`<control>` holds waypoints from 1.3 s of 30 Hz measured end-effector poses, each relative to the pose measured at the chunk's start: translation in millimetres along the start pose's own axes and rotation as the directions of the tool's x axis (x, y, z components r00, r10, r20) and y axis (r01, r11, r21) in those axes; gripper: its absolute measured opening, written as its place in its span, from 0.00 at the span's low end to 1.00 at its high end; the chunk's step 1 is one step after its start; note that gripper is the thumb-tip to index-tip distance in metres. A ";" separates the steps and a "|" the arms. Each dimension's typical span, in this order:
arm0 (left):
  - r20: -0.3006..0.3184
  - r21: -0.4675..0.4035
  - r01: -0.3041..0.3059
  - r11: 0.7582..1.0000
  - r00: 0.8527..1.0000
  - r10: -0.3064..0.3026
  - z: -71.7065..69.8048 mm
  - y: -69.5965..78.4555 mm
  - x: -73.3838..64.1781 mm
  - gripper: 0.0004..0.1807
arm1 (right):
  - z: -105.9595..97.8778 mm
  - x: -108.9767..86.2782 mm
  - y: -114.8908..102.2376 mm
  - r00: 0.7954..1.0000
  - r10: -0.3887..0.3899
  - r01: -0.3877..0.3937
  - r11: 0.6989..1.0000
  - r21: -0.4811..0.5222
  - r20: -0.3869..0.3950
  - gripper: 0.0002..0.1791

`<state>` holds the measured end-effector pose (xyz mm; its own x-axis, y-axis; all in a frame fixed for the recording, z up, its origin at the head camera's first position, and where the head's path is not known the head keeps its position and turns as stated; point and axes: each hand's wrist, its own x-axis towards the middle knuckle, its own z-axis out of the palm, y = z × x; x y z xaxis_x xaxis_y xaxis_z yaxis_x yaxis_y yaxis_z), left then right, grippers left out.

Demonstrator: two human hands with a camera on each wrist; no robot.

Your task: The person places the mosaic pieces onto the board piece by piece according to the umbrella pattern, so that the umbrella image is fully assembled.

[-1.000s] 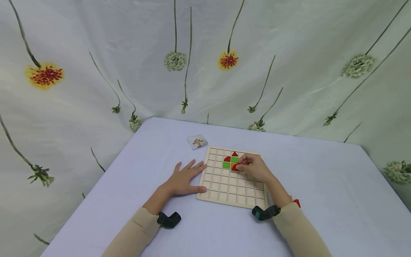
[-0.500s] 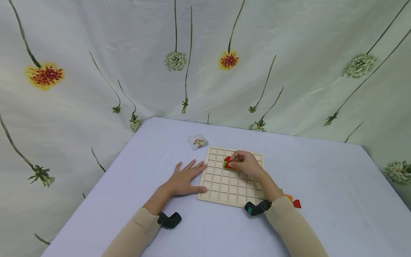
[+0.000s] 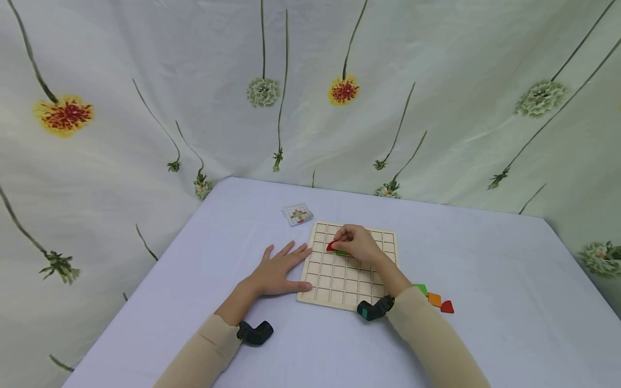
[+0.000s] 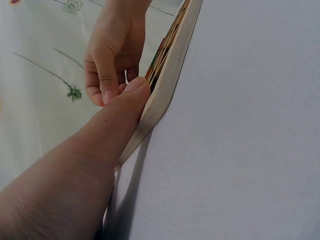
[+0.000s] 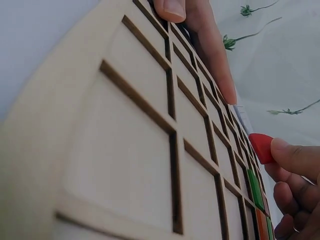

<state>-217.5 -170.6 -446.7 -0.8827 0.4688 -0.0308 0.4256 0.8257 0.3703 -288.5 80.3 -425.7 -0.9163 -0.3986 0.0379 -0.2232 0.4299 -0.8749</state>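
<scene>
My right hand (image 3: 359, 246) pinches a red quarter-round tile (image 5: 261, 147) between thumb and fingers, over the upper left part of a wooden grid board (image 3: 338, 282). In the right wrist view the tile is tilted, just beside a green tile (image 5: 255, 189) set in the board. An orange tile (image 5: 261, 223) lies in a cell beyond it. Most of the tiles in the board are hidden by my right hand in the head view. My left hand (image 3: 277, 271) lies with spread fingers at the board's left edge, its thumb (image 4: 136, 85) and fingertips touching the rim.
A small pattern card (image 3: 298, 214) lies behind the board's far left corner. Loose tiles lie right of the board beside my right forearm: green (image 3: 420, 289), orange (image 3: 434, 299) and red (image 3: 447, 306). A flowered cloth (image 3: 218, 81) hangs behind the table.
My right hand has moved left across the board, carrying the red tile. The loose tiles at the right have come into fuller view. My left hand has stayed in place.
</scene>
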 end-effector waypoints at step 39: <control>-0.019 0.028 0.012 1.000 1.000 -0.012 4.8 -1.8 1.7 0.52 | -27.3 -30.7 4.9 0.998 0.032 -0.039 0.991 -0.131 -0.053 0.07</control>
<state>-218.8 -169.7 -451.8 -0.8913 0.4532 -0.0173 0.4202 0.8396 0.3442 -270.5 116.7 -418.0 -0.9392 -0.3415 0.0350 -0.2291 0.5475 -0.8048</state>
